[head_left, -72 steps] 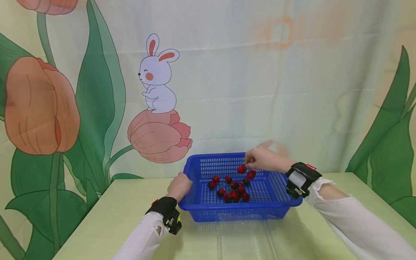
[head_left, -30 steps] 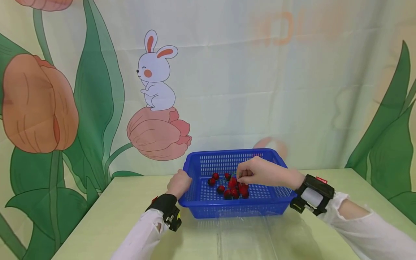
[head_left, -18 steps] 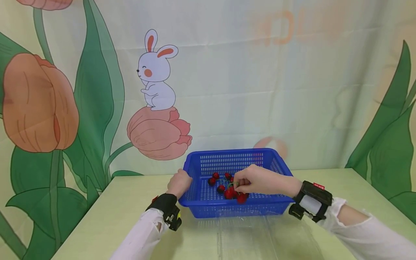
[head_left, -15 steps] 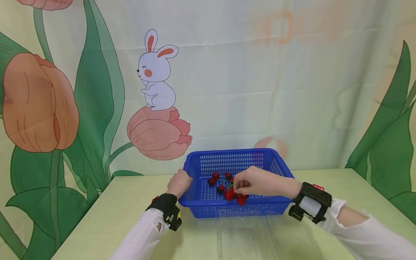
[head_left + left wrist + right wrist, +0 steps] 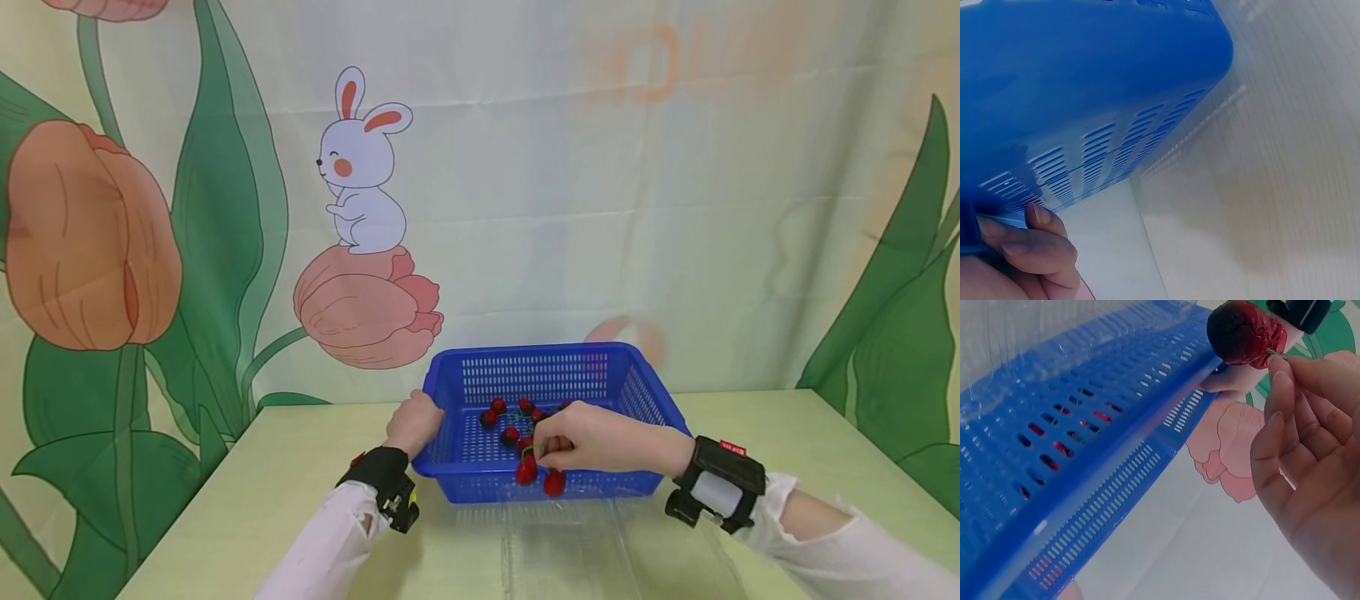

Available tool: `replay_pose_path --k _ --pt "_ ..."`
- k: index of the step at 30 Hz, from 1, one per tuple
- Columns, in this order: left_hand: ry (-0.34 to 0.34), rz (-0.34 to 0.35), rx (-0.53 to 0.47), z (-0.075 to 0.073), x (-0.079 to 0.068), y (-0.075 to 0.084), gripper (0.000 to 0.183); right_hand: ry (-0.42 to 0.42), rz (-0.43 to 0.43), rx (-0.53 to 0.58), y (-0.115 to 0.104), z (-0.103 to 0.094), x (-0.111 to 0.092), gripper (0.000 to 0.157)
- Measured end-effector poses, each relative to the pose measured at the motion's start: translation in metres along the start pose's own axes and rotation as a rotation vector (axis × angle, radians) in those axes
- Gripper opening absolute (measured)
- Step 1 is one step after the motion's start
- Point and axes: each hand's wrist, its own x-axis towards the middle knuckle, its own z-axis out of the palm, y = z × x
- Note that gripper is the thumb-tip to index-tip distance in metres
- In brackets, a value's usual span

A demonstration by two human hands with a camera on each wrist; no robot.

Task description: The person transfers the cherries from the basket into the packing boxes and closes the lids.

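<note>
Head view: the right hand (image 5: 577, 437) pinches two red cherries (image 5: 527, 470) by their stems at the near rim of the blue basket (image 5: 480, 489).
Thumb and fingertips meet, the other fingers loosely bent, fruit dangling below; the forearm reaches in from the right. The left hand (image 5: 414, 423) curls its fingers round the basket's left rim. More cherries (image 5: 510, 436) lie inside; clear plastic packaging (image 5: 566, 542) rests just nearer.

Two cherries (image 5: 554, 483) have moved to the basket's front rim (image 5: 465, 472).
</note>
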Motion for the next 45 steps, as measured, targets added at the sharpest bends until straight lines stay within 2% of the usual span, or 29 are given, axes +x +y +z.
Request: replay_pose_path --k 8,18,24,37,45 --pt "-0.003 -0.004 0.005 0.000 0.000 0.000 0.044 -0.048 0.024 -0.002 -0.005 0.015 0.000 0.003" --pt "0.000 0.007 -0.002 0.001 0.000 -0.001 0.043 -0.054 0.012 -0.159 -0.008 0.033 0.002 0.002" --pt "0.000 0.004 -0.009 0.001 0.000 0.000 0.043 -0.086 0.037 -0.186 -0.007 0.044 0.002 0.004" --pt "-0.004 0.004 0.000 -0.001 -0.002 -0.001 0.044 -0.136 0.082 -0.245 -0.002 0.059 0.005 0.004" --pt "-0.004 -0.001 0.000 0.001 0.001 -0.001 0.044 -0.146 0.074 -0.308 -0.003 0.063 0.009 0.004"
